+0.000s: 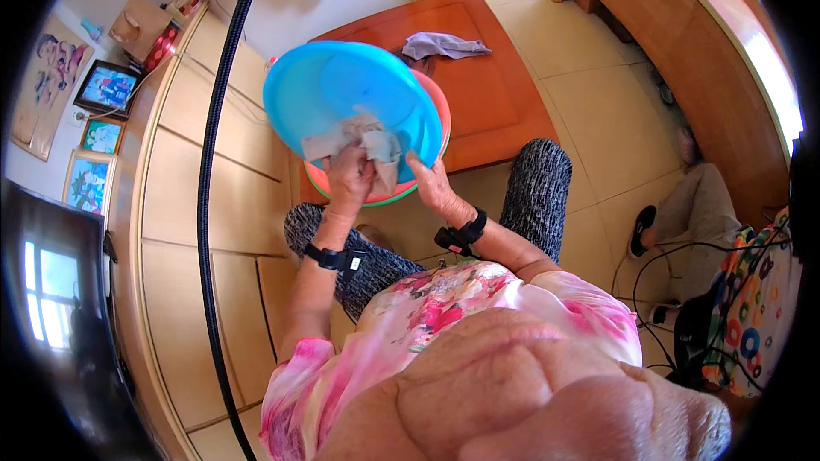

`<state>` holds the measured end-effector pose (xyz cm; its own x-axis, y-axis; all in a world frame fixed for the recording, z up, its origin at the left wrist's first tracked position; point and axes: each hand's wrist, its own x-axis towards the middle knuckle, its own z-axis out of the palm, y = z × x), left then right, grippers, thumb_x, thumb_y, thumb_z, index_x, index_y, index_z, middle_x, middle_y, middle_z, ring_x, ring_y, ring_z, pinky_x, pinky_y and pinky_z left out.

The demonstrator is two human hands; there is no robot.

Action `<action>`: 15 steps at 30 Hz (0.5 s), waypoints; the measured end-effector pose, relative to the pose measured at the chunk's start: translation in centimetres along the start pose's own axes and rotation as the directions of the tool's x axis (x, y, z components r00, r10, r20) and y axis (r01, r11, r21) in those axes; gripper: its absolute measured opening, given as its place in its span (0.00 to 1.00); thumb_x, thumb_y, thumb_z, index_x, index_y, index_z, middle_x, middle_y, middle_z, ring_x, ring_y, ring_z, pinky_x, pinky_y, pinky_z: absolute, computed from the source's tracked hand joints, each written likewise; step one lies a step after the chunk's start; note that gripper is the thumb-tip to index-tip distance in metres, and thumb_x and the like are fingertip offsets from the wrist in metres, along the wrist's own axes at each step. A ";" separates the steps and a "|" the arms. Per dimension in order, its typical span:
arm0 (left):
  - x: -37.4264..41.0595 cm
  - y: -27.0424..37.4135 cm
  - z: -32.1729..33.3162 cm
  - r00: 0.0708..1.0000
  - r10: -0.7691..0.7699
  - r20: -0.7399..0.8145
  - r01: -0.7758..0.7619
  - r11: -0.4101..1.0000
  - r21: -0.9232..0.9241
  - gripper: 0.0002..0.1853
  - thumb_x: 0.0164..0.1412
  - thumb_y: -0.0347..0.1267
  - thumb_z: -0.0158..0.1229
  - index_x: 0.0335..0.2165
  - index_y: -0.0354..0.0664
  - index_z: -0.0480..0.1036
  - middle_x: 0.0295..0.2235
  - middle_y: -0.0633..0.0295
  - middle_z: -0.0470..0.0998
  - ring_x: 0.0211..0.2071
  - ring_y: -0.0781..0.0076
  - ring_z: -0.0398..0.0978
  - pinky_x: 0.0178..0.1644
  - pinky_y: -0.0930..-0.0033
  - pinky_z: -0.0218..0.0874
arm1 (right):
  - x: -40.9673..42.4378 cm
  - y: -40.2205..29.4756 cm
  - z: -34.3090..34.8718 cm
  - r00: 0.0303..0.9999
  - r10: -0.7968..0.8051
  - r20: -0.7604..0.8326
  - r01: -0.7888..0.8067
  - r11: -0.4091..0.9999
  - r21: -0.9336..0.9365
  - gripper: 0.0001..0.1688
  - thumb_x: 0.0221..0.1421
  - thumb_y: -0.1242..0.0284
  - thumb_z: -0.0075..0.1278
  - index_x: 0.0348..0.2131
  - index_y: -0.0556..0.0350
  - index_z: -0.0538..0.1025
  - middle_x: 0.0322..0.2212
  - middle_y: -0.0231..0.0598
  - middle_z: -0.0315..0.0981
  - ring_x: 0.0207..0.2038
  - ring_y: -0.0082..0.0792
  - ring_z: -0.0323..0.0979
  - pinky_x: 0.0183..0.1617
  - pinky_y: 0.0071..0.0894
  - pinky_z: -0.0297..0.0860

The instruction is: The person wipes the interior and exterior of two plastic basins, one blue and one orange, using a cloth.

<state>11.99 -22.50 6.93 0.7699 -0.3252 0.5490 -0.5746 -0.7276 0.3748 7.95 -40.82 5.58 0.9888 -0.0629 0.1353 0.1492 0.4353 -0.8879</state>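
A blue plastic basin [346, 77] is held tilted, its inside facing me. My right hand [432, 187] grips the near right part of its rim. Bunched in my left hand [351, 173] is a pale beige cloth [359, 128], held against the lower inside of the basin; it looks slightly blurred. Under the blue basin show a pinkish-red basin [442, 99] and a green rim [400, 195], both mostly hidden. These sit at the near left part of a low reddish-brown wooden table [493, 115]. A lavender cloth [445, 46] lies crumpled near its far edge.
Light wooden cabinets [211, 198] run along my left, with a dark television screen [57, 294] and framed pictures. A black braided cable [214, 141] crosses the left side. At right, another person's legs [698, 205] and loose black cables [647, 294] are near a patterned cloth [746, 326].
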 end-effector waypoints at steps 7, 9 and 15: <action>2.6 1.7 -4.0 0.996 0.090 -0.012 -0.069 0.837 0.544 0.29 0.49 0.34 0.58 0.53 0.48 0.66 0.61 0.40 0.49 0.62 0.36 0.44 0.56 0.38 0.47 | 0.3 1.3 -0.7 0.978 -0.114 0.175 0.132 0.987 -0.093 0.50 0.58 0.72 0.45 0.65 0.53 0.30 0.65 0.47 0.31 0.66 0.43 0.35 0.66 0.39 0.41; 1.9 3.6 -2.9 0.991 -0.127 0.035 0.078 0.785 0.615 0.32 0.52 0.39 0.54 0.56 0.45 0.61 0.61 0.34 0.46 0.63 0.31 0.39 0.56 0.31 0.41 | 0.0 -0.2 0.4 0.960 -0.223 0.168 0.247 0.959 -0.137 0.50 0.59 0.72 0.45 0.65 0.53 0.29 0.65 0.49 0.32 0.66 0.43 0.37 0.66 0.40 0.43; -0.1 2.8 3.9 0.988 -0.094 0.124 0.117 0.973 -0.200 0.29 0.62 0.48 0.42 0.55 0.40 0.63 0.60 0.39 0.51 0.61 0.39 0.48 0.56 0.35 0.44 | -0.5 -0.1 1.4 0.974 -0.193 0.116 0.217 0.941 -0.261 0.51 0.58 0.74 0.43 0.64 0.52 0.27 0.61 0.52 0.44 0.60 0.43 0.51 0.61 0.38 0.55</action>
<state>11.43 -26.84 5.04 0.8488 -0.3281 0.4145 -0.5240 -0.6255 0.5781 7.39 -39.59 6.24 0.9345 -0.0413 0.3537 0.3556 0.1614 -0.9206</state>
